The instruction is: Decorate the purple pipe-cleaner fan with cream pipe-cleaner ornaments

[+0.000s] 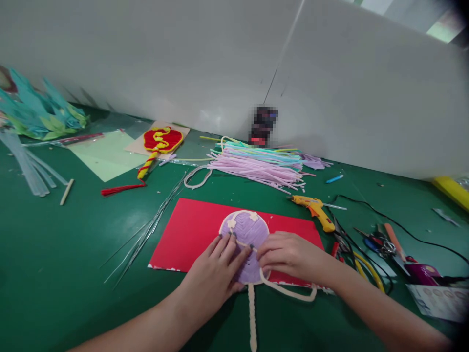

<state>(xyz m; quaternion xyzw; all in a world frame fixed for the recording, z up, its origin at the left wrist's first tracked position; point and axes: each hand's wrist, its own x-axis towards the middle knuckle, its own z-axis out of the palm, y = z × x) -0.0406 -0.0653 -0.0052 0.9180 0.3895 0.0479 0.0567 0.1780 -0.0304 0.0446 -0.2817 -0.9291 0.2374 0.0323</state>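
A purple round fan piece (248, 231) edged with cream pipe cleaner lies on a red card (190, 230). My left hand (216, 271) lies flat on the fan's lower left, fingers stretched out and pressing it down. My right hand (289, 254) pinches a cream pipe cleaner (289, 292) against the fan's right side; the cleaner loops off toward the near right. A braided cream handle (252, 318) hangs from the fan toward me.
A yellow glue gun (315, 208) with a black cord lies right of the card. Scissors and tools (381, 244) sit at the right. A heap of pastel pipe cleaners (260, 164), a red and yellow fan (161, 140), clear glue sticks (29, 168) and teal paper (40, 112) lie behind and left.
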